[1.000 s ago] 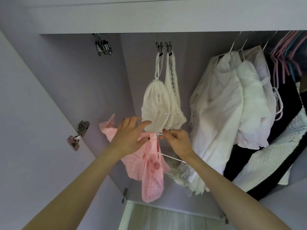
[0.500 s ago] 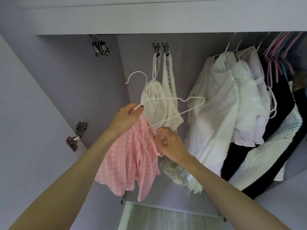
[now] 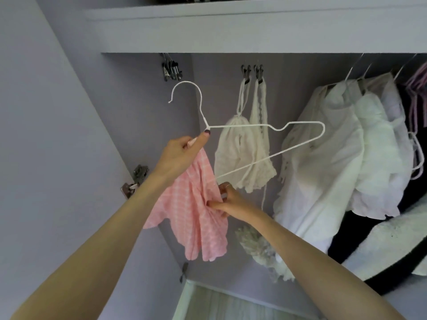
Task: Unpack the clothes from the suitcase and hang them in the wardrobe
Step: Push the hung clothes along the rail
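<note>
A white wire hanger [image 3: 298,123] is held up inside the open wardrobe, its hook pointing up and left. My left hand [image 3: 182,151] grips the hanger at the neck, together with the top of a pink checked garment [image 3: 196,213] that hangs down from it. My right hand [image 3: 227,202] pinches the pink fabric lower down, at the near end of the hanger's bottom wire. The hanger's right half is bare and crosses in front of two white tops [image 3: 245,155] clipped to the rail.
Several white shirts [image 3: 335,158] hang on the rail at right, with black-and-white knitwear [image 3: 392,245] and pink-purple hangers [image 3: 416,88] beyond. Spare metal clips [image 3: 171,70] hang at upper left. A door hinge [image 3: 135,181] sits on the left wall; a shelf board [image 3: 254,26] runs above.
The hanger was turned upright and lifted, my left hand shifting to its neck. The pink garment now drapes from the hanger's left side, and my right hand moved down onto the fabric.
</note>
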The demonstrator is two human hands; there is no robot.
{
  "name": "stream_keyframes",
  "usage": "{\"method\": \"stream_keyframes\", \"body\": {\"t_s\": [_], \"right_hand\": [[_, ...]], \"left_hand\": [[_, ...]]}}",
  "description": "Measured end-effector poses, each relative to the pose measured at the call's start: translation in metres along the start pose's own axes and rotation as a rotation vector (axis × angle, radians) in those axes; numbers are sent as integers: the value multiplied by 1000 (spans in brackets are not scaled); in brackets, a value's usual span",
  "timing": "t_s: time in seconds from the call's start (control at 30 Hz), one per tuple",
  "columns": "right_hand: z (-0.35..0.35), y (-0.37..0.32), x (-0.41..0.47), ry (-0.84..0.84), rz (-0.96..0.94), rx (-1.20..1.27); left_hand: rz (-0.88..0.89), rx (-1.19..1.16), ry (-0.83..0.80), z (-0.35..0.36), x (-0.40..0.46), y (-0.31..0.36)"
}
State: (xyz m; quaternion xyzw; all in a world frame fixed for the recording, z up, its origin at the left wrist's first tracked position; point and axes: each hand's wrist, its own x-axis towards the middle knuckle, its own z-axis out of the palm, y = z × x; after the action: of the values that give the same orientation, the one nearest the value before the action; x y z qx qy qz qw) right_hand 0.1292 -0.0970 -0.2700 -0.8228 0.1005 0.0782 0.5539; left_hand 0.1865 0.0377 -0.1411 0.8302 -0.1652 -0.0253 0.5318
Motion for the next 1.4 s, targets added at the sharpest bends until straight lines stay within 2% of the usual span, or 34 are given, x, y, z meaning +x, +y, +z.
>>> {"method": "stream_keyframes", "body": {"t_s": [0.07,0.13,0.2,0.33,0.47,0.63,0.73,0.83,0.97,1.07,1.13,1.2,1.27,1.33,1.4], "right_hand": [[1,7,1,-86,55,-9],[-1,18,-3,-186,73,-211],[-10,25,-8,-190,83,-438],[-60,32,-17,-54,163,-676],[-117,47,-35,183,245,-688],[-156,58,-58,322,314,-630],[-166,60,-60,343,352,-644],[-168,57,-60,366,341,-698],[-148,42,-55,280,165,-848],[-134,31,-54,259,-18,-823],[-128,27,-55,262,-97,-688],[-121,20,-54,324,-164,-450],[-123,16,-51,397,-202,-344],[-133,16,-52,348,-137,-463],[-142,23,-56,181,48,-574]], "left_hand": [[-14,-23,26,-4,0,1],[-31,-38,68,-5,0,-1],[-62,9,114,-4,0,-9],[-59,318,135,-5,3,-36],[-31,545,45,5,1,-59],[143,784,-57,28,-3,-78],[246,934,-139,34,-7,-83],[260,1036,-196,45,-11,-84],[247,1050,-199,61,-11,-79],[228,983,-165,60,-9,-77],[220,883,-137,55,-7,-79],[206,783,-140,53,-5,-81],[193,703,-165,51,-7,-81],[168,637,-158,47,-6,-79],[125,564,-132,41,-5,-75]]}}
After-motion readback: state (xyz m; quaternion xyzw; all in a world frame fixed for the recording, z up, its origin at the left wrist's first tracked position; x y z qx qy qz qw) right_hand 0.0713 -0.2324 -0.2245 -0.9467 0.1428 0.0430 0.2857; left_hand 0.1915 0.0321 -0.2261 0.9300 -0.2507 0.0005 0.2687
